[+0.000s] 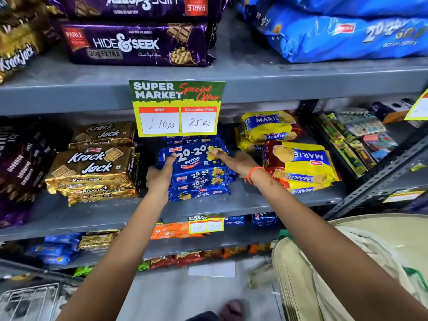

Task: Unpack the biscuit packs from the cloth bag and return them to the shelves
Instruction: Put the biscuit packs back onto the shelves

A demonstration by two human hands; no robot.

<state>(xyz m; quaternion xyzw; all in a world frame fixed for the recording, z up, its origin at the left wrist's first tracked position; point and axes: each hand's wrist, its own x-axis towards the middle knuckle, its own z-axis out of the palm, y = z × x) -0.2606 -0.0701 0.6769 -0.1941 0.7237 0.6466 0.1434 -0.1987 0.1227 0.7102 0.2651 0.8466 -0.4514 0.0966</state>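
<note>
with the left hand (162,174) and right hand (236,162) spread flat against its ends, the top blue 20-20 pack (193,159) needs squaring on its stack (199,184), clear of the krack jack packs (92,169).

Both bare arms reach forward and up, well apart near the body and closing in toward each other at the far end. The left hand (162,172) sits palm inward, thumb raised on top and pointing away, fingers hidden on the far side. The right hand (234,162) mirrors it, palm turned left, thumb stretched out over the top, with an orange thread band (252,173) around the wrist. Each grip is partly curled, pressing inward from its own side.
</note>
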